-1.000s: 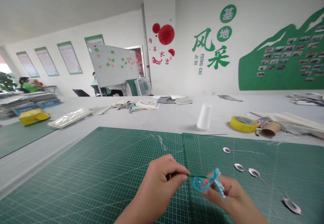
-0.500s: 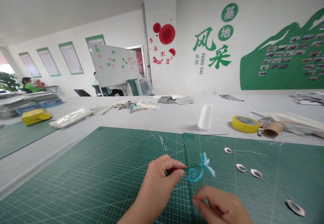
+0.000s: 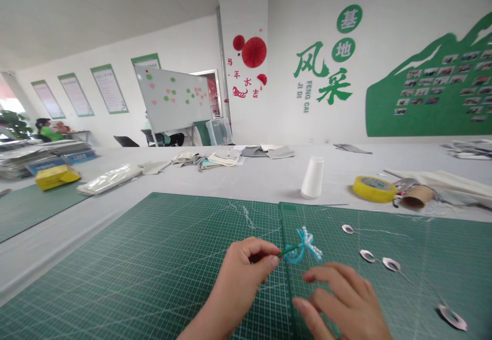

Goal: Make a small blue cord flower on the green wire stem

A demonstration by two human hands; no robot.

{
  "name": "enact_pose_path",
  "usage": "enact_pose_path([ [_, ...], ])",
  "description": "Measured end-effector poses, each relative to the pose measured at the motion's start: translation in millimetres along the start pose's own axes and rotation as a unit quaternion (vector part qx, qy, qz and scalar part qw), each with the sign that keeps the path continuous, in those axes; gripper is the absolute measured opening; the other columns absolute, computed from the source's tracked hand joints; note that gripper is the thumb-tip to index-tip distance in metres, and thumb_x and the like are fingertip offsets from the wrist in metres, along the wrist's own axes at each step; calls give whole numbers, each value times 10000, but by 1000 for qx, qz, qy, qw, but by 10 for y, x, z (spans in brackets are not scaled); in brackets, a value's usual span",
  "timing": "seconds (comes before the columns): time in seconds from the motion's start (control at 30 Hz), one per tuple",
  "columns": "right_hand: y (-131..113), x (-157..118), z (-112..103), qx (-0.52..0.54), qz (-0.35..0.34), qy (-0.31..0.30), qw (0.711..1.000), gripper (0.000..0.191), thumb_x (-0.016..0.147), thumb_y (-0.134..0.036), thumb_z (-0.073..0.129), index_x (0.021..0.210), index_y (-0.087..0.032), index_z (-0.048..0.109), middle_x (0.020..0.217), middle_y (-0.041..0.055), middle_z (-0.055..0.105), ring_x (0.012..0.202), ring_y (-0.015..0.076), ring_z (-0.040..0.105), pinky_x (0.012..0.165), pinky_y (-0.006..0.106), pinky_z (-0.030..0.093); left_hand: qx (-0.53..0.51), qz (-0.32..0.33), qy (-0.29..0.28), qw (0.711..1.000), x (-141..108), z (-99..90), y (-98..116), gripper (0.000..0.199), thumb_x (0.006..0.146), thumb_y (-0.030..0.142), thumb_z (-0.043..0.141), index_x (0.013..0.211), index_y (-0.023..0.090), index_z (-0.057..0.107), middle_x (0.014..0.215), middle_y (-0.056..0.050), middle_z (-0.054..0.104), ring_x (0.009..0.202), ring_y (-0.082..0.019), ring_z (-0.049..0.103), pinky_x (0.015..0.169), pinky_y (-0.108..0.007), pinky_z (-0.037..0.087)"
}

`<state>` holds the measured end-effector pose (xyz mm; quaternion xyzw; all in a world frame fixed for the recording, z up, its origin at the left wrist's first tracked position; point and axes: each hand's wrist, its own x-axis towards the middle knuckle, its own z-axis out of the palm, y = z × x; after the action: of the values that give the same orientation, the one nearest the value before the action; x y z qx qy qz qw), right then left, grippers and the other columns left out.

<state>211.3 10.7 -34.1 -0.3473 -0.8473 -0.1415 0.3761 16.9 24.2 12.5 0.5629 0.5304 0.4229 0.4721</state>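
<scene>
Between the thumb and forefinger of my left hand (image 3: pixel 246 273) is the green stem of a blue beaded ornament (image 3: pixel 305 242). The ornament has a blue curl on its left side and prongs set with clear or pearly beads on its right. It is held just above the green cutting mat (image 3: pixel 184 258). My right hand (image 3: pixel 342 299) is below and to the right of it, thumb and fingers apart, holding nothing that shows. Further right, several pale oval rings on wires, one of them a ring (image 3: pixel 391 264) near the middle, lie on the mat.
Behind the mat stand a white thread cone (image 3: pixel 312 177) and a yellow tape roll (image 3: pixel 374 189), with a brown cardboard tube (image 3: pixel 418 196) beside them. Fabric scraps (image 3: pixel 223 157) lie farther back. At left are a yellow box (image 3: pixel 57 176) and a plastic-wrapped packet (image 3: pixel 109 178). Loose thread lies on the mat.
My right hand has opened its fingers and risen slightly. The blue ornament has turned in my left hand, its beaded end now tilted and a little higher and farther left.
</scene>
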Motion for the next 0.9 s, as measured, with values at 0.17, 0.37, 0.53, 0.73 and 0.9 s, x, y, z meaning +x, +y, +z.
enact_pose_path([
  [0.17, 69, -65, 81, 17, 152, 67, 986, 248, 875, -405, 568, 1057, -243, 616, 1045, 91, 641, 961, 274, 591, 759, 440, 498, -33, -18, -21, 999, -15, 69, -6, 133, 707, 172, 640, 800, 130, 725, 568, 40, 527, 490, -85, 445, 436, -201, 328],
  [0.37, 104, -108, 149, 12, 126, 27, 992, 327, 917, -385, 525, 1232, -303, 551, 1096, 4, 702, 1013, 236, 623, 797, 391, 501, -46, -40, -59, 996, -57, 188, -43, 106, 677, 121, 630, 742, 128, 713, 553, 48, 538, 436, -66, 439, 413, -195, 335],
  [0.53, 224, -168, 118, -32, 74, 47, 996, 348, 921, -265, 468, 1250, -223, 573, 1069, 56, 733, 969, 251, 671, 776, 399, 507, -47, -64, -68, 995, -59, 174, -47, 119, 691, 139, 630, 782, 121, 705, 516, 57, 521, 411, -67, 445, 391, -191, 322],
  [0.73, 214, -201, 169, 147, 277, -3, 950, 430, 917, -328, 501, 1334, -225, 510, 1316, 93, 617, 1204, 271, 571, 935, 450, 506, -77, -67, -75, 992, -58, 164, -33, 99, 683, 140, 641, 762, 131, 701, 476, 71, 497, 404, -65, 430, 390, -186, 320],
  [0.9, 51, -102, 227, 531, 404, -60, 743, 486, 826, -465, 628, 1241, -218, 576, 1159, 107, 710, 1121, 244, 633, 937, 381, 504, -100, -47, -58, 992, -44, 161, -57, 129, 702, 180, 646, 791, 123, 719, 516, 49, 525, 413, -62, 423, 398, -190, 324],
])
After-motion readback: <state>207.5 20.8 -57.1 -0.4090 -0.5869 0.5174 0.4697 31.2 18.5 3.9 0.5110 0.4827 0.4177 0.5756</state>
